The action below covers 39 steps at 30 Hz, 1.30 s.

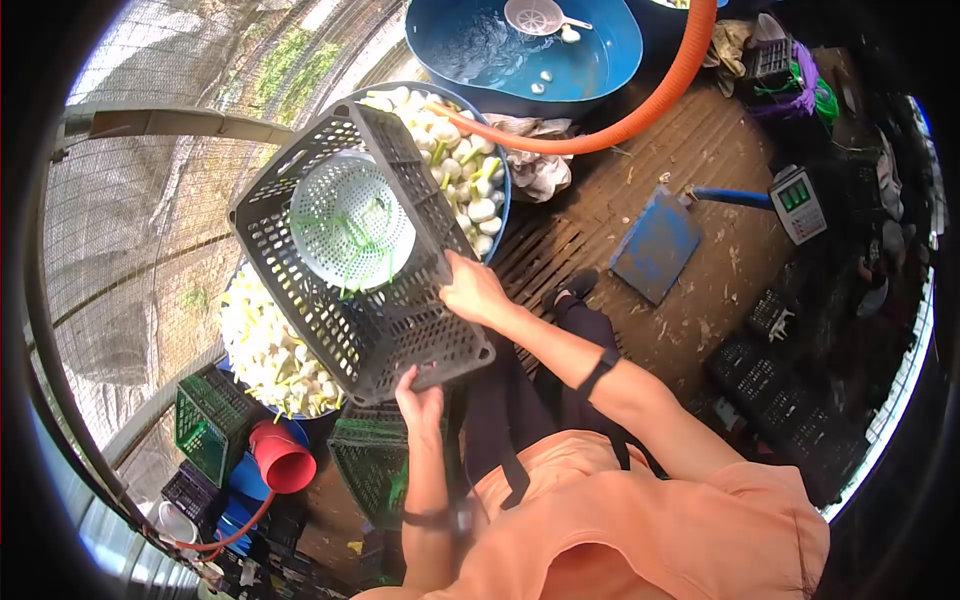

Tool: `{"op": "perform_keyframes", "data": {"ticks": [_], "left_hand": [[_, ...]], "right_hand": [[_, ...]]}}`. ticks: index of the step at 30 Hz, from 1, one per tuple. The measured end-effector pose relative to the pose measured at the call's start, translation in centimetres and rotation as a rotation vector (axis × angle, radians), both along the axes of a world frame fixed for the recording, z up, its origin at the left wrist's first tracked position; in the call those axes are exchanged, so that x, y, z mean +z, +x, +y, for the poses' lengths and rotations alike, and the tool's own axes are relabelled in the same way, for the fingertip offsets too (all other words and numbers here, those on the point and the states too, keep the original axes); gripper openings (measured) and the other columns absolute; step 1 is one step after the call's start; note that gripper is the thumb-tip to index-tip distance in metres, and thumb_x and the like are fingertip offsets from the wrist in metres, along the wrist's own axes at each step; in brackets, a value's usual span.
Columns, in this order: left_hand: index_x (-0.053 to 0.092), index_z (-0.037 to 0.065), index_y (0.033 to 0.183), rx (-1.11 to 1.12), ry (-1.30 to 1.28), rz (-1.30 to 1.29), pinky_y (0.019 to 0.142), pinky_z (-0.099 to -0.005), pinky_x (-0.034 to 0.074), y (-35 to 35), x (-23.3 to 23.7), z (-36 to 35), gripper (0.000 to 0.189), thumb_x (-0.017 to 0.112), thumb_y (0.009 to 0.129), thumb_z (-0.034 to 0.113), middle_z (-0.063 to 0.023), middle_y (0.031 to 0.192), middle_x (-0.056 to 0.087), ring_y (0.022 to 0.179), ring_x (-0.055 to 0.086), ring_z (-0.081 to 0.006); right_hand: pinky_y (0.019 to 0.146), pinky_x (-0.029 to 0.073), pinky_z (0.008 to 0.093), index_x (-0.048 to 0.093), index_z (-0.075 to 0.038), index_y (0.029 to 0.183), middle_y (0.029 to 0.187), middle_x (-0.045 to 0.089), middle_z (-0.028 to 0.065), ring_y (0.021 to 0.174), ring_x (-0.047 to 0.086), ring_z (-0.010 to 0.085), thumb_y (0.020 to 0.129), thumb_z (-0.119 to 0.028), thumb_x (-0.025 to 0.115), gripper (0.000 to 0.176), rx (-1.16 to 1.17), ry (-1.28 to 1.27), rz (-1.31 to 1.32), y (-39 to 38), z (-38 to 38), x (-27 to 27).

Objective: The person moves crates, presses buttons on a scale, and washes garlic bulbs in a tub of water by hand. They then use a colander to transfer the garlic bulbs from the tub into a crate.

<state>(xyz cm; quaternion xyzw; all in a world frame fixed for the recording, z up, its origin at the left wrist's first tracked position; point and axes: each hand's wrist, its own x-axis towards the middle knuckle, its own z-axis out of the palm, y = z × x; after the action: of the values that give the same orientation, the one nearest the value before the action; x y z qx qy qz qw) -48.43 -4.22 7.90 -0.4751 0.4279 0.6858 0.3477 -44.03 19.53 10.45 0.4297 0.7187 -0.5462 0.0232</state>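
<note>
A black perforated crate (405, 175) is tilted in front of me, its open side facing up. Inside it lies a white round colander (350, 220) with a few green strands. My right hand (474, 288) grips the crate's right wall. My left hand (420, 402) holds the crate's near lower edge, thumb up against the rim. Behind the crate, white bulbs with green stems (275, 350) fill a wide blue-rimmed container and show on both sides of it.
A blue tub (460, 70) of water holds a white strainer (534, 16). An orange hose (640, 118) arches beside it. On the wooden floor stands a blue scale (656, 245) with a lit display. Green crates (205, 425) and a red bucket (282, 460) are at lower left.
</note>
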Motion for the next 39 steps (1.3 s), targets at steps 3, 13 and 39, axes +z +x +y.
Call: {"op": "perform_keyframes", "data": {"ticks": [3,13,39], "left_hand": [[0.053,0.010,0.118,-0.046,-0.055,0.063,0.091,-0.0449,0.046,3.2,5.3,-1.8,0.043,0.053,0.078,-0.004,-0.0098,0.111,0.058,0.095,0.056,-0.0269],[0.047,0.009,0.128,-0.391,-0.232,0.209,0.082,-0.0438,0.050,6.8,13.5,-7.4,0.056,0.052,0.074,-0.008,-0.0030,0.100,0.056,0.086,0.057,-0.0182],[0.033,0.005,0.138,-1.143,-0.311,0.170,0.096,-0.0418,0.044,10.9,1.4,1.8,0.046,0.045,0.098,0.023,-0.0179,0.124,0.052,0.116,0.051,-0.0291]], "right_hand": [[0.097,0.041,0.0417,0.041,0.008,0.129,0.122,0.052,0.0296,0.115,0.050,0.0419,0.074,-0.018,0.057,0.062,-0.056,-0.130,0.025,5.2,-2.8,3.2],[0.089,0.046,0.0376,0.046,0.001,0.122,0.115,0.059,0.0228,0.108,0.059,0.0326,0.077,-0.022,0.071,0.057,-0.308,-0.639,-0.004,17.6,-9.5,4.6],[0.067,0.054,0.0406,0.049,0.006,0.108,0.094,0.058,0.0166,0.079,0.064,0.0271,0.075,0.004,0.059,0.035,-1.385,-0.641,-0.224,36.3,-4.5,-21.8]]}}
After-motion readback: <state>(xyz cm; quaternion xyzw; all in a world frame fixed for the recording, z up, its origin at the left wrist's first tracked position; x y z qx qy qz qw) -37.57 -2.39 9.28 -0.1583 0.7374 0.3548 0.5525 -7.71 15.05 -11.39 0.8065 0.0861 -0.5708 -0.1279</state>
